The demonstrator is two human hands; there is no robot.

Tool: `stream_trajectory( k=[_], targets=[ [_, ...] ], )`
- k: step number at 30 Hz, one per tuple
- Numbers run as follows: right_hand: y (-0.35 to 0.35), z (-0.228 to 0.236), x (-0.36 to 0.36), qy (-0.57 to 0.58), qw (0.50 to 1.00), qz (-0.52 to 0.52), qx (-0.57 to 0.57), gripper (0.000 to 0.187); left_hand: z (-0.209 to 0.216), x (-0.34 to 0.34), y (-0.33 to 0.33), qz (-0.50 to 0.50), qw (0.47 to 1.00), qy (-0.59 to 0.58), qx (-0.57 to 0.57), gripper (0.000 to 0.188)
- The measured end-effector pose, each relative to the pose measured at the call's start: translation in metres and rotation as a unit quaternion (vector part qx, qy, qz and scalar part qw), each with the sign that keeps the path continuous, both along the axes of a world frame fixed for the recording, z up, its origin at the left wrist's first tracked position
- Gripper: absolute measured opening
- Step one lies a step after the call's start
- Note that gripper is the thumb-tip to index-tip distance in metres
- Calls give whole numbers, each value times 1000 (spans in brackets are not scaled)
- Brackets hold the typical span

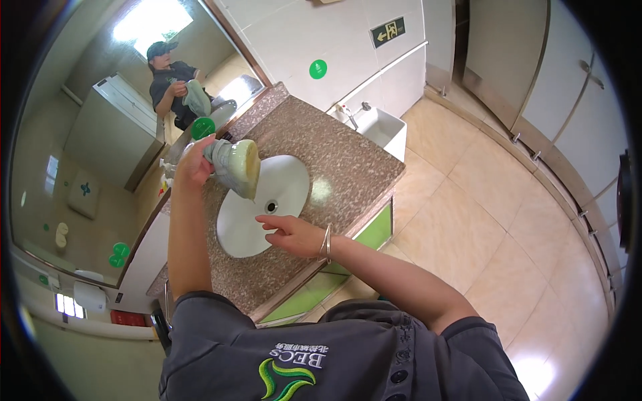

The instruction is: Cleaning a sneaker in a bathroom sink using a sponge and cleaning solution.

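My left hand [195, 162] grips a bunched grey-green cloth [231, 167] above the far left side of an oval white washbasin [246, 230]. The cloth has a rounded, pale yellow face turned toward the right, and its lower tip hangs down over the bowl. Lower and to the right, my right hand [294, 235] hovers over the basin's near right rim, holding nothing. Its index finger stretches out toward the round drain [271, 206], while the other fingers are partly bent. A dark fitting behind the cloth is mostly hidden.
Speckled brown stone countertop [361, 167] surrounds the basin, with green cabinet panels [373, 230] below. A large mirror [100, 160] rises on the left, small bottles [166, 175] near its foot. Beyond the counter's right end is a white utility sink [388, 128]. Pale cubicle doors [568, 100] line the right.
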State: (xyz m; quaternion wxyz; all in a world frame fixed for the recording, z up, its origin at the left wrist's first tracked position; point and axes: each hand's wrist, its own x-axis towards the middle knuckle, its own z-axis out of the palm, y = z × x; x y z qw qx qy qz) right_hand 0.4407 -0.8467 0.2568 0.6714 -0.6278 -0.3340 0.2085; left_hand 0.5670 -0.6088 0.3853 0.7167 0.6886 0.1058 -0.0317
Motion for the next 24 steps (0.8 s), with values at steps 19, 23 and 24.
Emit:
stream_trajectory(
  k=[19,23,24],
  targets=[
    [-319,-34,241,222,974,48,13,34,19,235,-296,12,954,-23,300,43],
    [-352,-65,292,266,963,36,-6,33,-43,305,-336,-111,917,23,383,33],
    [-359,-73,305,283,959,22,-12,33,-59,319,-346,-158,900,28,405,29]
  ],
)
